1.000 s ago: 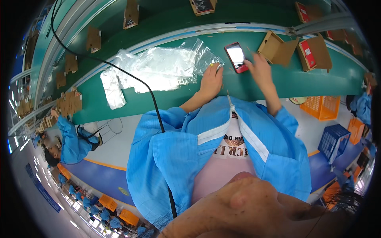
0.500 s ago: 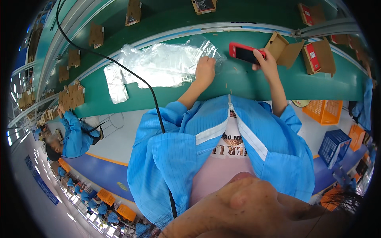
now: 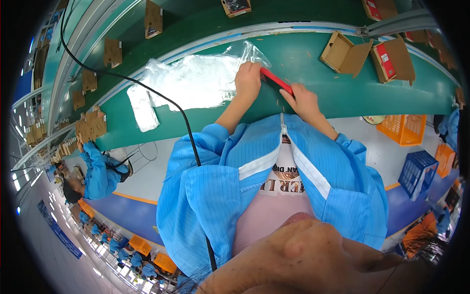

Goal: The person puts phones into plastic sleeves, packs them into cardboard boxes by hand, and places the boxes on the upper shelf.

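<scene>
A slim red handheld device (image 3: 277, 82), seen nearly edge-on, spans the gap between my two hands above the green bench. My right hand (image 3: 304, 102) grips its near right end. My left hand (image 3: 248, 81) is closed at its other end, fingers curled and partly hidden. Just beyond and left of that hand lies a pile of clear plastic bags (image 3: 196, 78), with a crumpled corner close to my knuckles. A separate folded clear bag (image 3: 142, 109) rests at the pile's left side.
Two open cardboard boxes, a plain one (image 3: 342, 54) and one with a red panel (image 3: 387, 63), stand at the right on the bench (image 3: 406, 100). A black cable (image 3: 161, 95) hangs across the left. Boxes sit on the far belt (image 3: 196, 22). Another person (image 3: 100, 169) works at left.
My right hand has brought the red device left and tilted it edge-on, so its dark face no longer shows. My left hand now meets its far end.
</scene>
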The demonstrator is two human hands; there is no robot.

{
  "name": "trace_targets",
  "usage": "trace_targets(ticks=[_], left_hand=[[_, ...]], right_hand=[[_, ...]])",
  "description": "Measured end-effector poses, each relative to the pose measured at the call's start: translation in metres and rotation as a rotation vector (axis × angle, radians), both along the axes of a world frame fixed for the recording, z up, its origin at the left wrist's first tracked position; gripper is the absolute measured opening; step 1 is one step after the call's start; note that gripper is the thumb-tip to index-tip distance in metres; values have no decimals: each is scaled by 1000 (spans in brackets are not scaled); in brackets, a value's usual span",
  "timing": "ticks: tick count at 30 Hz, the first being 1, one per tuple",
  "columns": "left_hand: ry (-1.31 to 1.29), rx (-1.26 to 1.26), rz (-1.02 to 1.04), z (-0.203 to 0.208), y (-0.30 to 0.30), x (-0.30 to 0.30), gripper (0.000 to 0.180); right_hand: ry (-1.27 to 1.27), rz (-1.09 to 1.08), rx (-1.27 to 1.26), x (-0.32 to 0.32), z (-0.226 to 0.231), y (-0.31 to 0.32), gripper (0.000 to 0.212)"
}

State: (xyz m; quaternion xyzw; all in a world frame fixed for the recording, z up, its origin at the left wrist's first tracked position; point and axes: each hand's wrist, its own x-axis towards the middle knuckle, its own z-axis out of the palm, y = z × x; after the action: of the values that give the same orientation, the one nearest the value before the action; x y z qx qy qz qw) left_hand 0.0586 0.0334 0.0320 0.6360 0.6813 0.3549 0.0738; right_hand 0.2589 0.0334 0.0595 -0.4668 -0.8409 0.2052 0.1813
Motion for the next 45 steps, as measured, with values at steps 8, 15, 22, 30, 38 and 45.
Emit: trace_targets(ticks=[8,15,22,30,38,45], left_hand=[[213,136,-216,31,-5,1,14],[-36,104,-80,30,0,-1,12],[-11,177,-228,59,7,26,18],[26,152,-556,73,-10,39,16],[-1214,-422,49,49,5,13,27],[-591,-354,98,-39,7,-4,40]], right_hand=[[951,-419,-1405,-10,26,7,34],[1107,-572,-1266,-16,20,9,31],[1035,-501,-1045,-30,9,13,38],[1434,-511,-1746,-31,-14,37,12],[1310,-344,-1598,-15,24,43,32],[1504,-168,-1810,-4,22,55,50]])
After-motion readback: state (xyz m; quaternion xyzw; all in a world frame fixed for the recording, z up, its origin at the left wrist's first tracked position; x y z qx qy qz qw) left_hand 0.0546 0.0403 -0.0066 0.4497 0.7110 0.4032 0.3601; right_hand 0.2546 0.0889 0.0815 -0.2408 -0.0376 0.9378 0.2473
